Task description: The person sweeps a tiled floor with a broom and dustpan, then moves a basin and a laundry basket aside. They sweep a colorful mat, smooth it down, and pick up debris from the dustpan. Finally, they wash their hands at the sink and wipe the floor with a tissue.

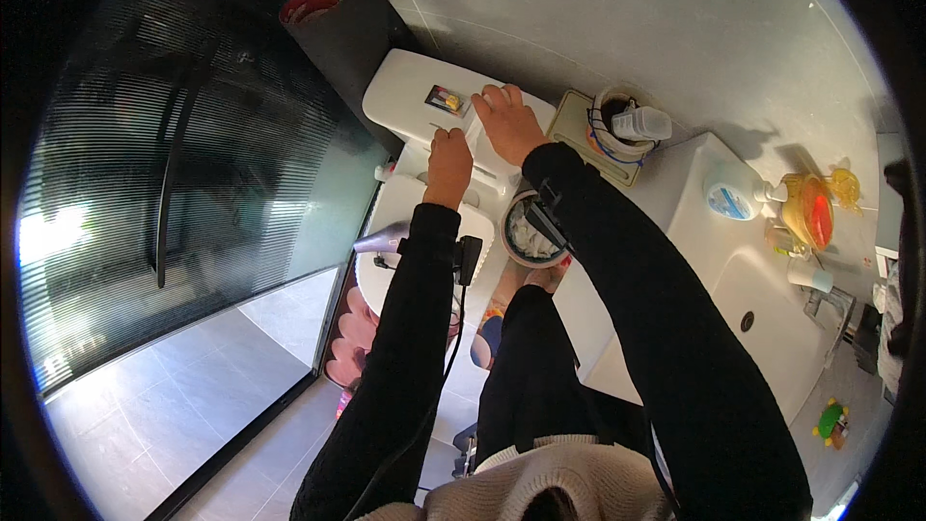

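Both hands were down on the toilet tank (410, 96). The right hand (508, 122) lay flat, fingers spread, pressing on a white pack (479, 135) that sat on the lid's near edge. The left hand (449, 164) was curled beside it, knuckles up, gripping the pack's near end as far as could be seen; what the fingers had underneath was hidden.

To do this well, I judged, the flat hand needed to hold the pack steady while the curled hand did the pulling, with the pressure straight down so nothing skidded off the smooth lid. A small card (446, 98) lay just to the left on the lid, near enough to be knocked.

The pack lay between the two hands, under the right palm and touching the left fingers, so no reach was needed.

Below the wrists a bin (529, 232) full of white paper stood on the floor beside the toilet, and a hairdryer (384, 241) hung at the left. To the right, a basket (622, 125) with a bottle stood on a scale, well apart from the sink (762, 289).
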`<control>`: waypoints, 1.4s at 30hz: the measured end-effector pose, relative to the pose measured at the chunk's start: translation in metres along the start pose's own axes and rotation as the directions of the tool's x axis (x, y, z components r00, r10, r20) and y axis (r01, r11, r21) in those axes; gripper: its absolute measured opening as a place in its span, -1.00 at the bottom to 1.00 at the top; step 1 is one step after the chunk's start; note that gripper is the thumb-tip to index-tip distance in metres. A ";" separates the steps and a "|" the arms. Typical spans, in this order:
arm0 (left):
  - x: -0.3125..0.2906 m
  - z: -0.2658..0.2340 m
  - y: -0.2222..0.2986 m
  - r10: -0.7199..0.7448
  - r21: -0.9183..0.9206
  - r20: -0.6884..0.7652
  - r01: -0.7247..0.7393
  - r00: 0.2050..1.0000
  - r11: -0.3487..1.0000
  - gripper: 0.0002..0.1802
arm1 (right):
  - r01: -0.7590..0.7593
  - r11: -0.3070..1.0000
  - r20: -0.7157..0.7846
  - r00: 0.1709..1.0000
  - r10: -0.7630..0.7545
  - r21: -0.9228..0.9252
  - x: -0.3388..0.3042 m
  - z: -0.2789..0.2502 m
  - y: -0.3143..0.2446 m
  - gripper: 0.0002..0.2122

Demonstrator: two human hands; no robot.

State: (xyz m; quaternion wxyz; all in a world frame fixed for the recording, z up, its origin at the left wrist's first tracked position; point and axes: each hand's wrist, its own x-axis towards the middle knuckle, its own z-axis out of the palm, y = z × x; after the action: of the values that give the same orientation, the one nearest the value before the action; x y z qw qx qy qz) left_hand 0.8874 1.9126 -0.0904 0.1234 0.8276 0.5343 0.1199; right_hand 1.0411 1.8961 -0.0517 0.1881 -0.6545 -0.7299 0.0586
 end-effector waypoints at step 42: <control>-0.418 -0.109 0.505 0.748 -0.836 0.520 0.422 0.412 0.349 -0.77 | -0.227 0.341 -0.205 0.469 0.859 0.912 -0.647 -0.362 -0.093 -0.53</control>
State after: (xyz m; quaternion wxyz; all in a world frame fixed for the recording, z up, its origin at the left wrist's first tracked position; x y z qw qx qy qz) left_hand 1.1151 1.3373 0.1518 0.8034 0.5853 0.0982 -0.0477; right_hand 1.1286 1.1927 0.1847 0.6670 -0.6894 -0.2018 0.1980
